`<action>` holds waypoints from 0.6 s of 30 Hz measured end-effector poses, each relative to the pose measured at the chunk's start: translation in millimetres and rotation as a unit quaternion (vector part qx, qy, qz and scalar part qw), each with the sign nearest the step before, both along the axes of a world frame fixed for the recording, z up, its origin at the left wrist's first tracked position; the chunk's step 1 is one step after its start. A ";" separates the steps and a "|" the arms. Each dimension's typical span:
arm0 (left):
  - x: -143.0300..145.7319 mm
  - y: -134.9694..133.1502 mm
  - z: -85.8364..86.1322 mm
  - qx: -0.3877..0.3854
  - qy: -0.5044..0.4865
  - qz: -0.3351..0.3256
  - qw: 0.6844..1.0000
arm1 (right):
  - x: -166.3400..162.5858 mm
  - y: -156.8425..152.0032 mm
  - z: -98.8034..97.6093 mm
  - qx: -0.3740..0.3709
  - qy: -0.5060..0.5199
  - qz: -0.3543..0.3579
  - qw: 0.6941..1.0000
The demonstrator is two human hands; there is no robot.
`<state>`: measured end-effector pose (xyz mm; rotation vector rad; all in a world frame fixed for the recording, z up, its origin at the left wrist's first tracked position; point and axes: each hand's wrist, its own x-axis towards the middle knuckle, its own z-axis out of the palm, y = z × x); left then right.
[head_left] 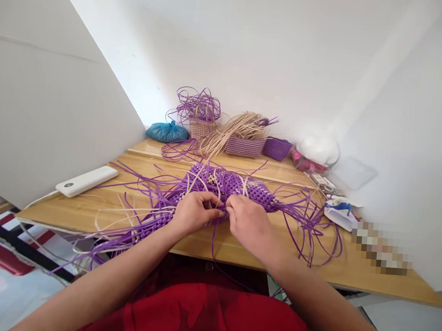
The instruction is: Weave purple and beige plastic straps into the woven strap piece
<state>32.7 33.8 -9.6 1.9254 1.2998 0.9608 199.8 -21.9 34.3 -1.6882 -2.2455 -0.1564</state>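
A half-woven purple and cream mat lies on the wooden table, with long loose purple strands trailing from both ends. My left hand pinches strands at the mat's near edge, fingers closed. My right hand sits right beside it, fingers curled on strands of the same edge. The two hands almost touch.
A white power bank lies at the table's left. At the back stand small woven baskets, a purple basket, coils of purple and tan cord, a blue bag and a white bag. Small packets lie at right.
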 end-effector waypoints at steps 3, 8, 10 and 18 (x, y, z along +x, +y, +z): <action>0.4 1.7 -0.8 -0.007 0.015 -0.004 1.000 | -3.5 -0.8 -10.4 0.018 0.024 -0.017 0.999; -2.6 2.4 2.1 -0.025 0.033 -0.035 0.999 | -0.6 -0.5 -26.0 0.043 0.099 0.000 0.994; -2.7 1.5 3.3 -0.026 0.043 -0.055 0.997 | 2.2 -0.3 -27.6 0.033 0.121 0.013 0.992; 2.7 2.5 4.3 -0.033 0.050 -0.054 0.997 | 13.2 -1.8 -21.7 0.011 0.147 0.047 0.988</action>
